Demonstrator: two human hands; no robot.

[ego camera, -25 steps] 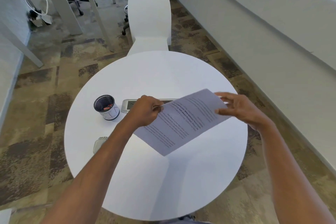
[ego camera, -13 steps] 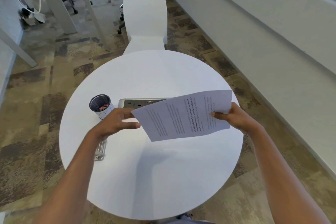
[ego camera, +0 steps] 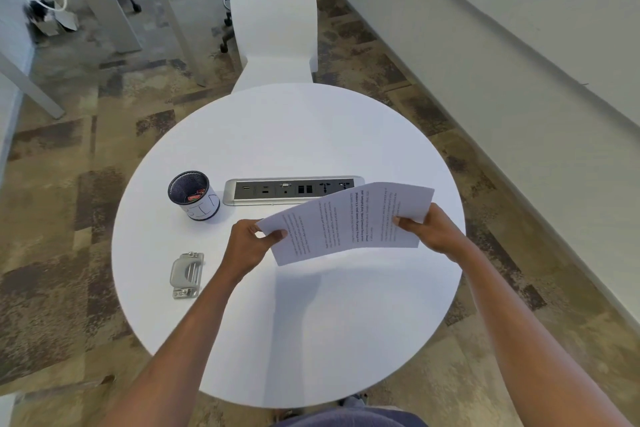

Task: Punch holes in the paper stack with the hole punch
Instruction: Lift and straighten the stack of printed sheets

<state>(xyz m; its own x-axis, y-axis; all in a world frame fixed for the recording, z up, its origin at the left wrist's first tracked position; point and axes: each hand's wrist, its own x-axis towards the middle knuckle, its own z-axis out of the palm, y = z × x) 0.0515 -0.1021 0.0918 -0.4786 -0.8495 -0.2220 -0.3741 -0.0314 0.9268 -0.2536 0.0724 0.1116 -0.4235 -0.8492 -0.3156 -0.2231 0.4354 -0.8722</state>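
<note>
A printed paper stack point(ego camera: 346, 222) hangs in the air above the round white table point(ego camera: 294, 322), tilted with its right end higher. My left hand point(ego camera: 247, 246) pinches its left corner and my right hand point(ego camera: 433, 230) grips its right edge. The silver hole punch point(ego camera: 186, 274) lies flat on the table to the left of my left forearm, apart from both hands.
A black mesh cup with a white sleeve point(ego camera: 194, 195) stands at the table's left. A socket panel point(ego camera: 284, 190) is set into the middle, partly behind the paper. A white chair point(ego camera: 275, 28) stands beyond the table and a wall ledge point(ego camera: 519, 80) runs on the right.
My right hand took hold of the paper's right edge and the sheet swung round to lie crosswise. My left hand let go, drew back, then pinched the left corner again.
</note>
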